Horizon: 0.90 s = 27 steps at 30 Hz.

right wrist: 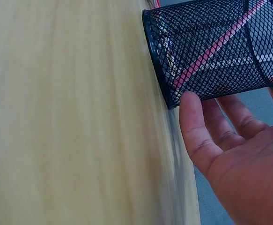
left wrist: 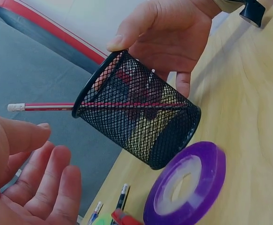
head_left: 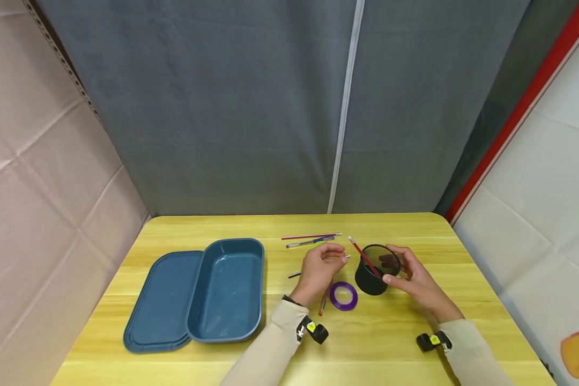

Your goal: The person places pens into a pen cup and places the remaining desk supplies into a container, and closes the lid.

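Mesh cup [head_left: 370,285]: beside purple tape [head_left: 353,303], red pencil [head_left: 364,257] inside | Right hand [head_left: 417,276]: thumb and fingers clamped on cup | Left hand [head_left: 320,268]: fingers loosely apart | Handling: probably light, stiff; best held around its side

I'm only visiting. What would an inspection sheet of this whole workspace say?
Surface: wood-grain table.
Job's things: mesh cup with a red pencil leaning in it.
Clutter: box beside lid, purple tape, blue pen, black pencil, second red pencil, red-tipped pen, mostly hidden green thing.
Grips: right grip holds the cup at rim and side; left grip, near the leaning pencil, appears to hold nothing.
Cables: nothing seen.
Surroundings: grey curtain behind, pale walls at both sides, red strip at right.
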Each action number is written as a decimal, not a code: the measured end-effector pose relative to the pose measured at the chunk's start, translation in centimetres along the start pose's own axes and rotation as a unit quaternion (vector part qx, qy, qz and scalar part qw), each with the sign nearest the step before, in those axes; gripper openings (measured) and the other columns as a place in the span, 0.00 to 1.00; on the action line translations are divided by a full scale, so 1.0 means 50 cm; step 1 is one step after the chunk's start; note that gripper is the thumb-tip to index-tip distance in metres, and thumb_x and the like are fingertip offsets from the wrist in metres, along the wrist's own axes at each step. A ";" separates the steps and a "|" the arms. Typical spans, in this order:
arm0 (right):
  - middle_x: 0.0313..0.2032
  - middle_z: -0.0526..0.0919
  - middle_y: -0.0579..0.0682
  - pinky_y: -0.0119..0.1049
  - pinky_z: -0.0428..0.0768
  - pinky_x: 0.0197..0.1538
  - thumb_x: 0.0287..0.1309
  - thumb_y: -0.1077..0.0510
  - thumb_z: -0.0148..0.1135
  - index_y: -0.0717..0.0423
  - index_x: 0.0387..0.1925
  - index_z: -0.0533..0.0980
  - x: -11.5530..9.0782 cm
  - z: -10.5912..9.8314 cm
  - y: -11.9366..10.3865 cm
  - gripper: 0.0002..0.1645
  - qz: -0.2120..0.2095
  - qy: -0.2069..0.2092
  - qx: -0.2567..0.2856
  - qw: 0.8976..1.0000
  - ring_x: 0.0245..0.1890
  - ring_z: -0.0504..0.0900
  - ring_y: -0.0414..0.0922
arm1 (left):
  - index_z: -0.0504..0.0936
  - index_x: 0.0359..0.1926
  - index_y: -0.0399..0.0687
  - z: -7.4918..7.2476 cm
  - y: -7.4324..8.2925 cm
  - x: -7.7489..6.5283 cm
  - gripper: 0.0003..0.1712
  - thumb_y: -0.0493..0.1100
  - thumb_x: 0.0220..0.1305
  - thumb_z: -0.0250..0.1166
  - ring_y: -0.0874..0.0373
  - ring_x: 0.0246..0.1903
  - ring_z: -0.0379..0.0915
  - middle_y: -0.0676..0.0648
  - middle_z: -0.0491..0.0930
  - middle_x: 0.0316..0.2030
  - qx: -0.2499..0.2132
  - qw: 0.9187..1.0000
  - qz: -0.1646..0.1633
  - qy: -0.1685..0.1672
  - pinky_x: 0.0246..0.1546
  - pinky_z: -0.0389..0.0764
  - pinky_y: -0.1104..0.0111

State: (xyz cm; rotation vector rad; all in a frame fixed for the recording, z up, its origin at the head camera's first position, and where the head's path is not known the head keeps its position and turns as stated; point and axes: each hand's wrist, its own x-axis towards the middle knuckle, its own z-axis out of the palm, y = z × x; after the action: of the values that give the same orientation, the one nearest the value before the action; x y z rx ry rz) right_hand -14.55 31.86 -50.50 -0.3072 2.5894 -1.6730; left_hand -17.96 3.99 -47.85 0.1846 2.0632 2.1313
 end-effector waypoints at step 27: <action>0.69 0.71 0.58 0.25 0.72 0.58 0.71 0.60 0.67 0.48 0.80 0.58 -0.003 0.001 0.002 0.43 -0.016 0.001 0.012 1.000 0.62 0.73 0.32 | 0.87 0.53 0.38 -0.066 -0.047 -0.074 0.19 0.37 0.61 0.77 0.62 0.39 0.87 0.39 0.88 0.46 0.109 0.994 -0.008 -0.029 0.40 0.87 0.71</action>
State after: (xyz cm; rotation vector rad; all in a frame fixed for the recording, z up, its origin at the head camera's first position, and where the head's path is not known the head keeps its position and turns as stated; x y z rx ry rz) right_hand -14.40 31.87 -50.64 -0.3481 2.5763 -1.7145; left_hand -14.94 0.09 -50.22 0.2542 2.2517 1.8658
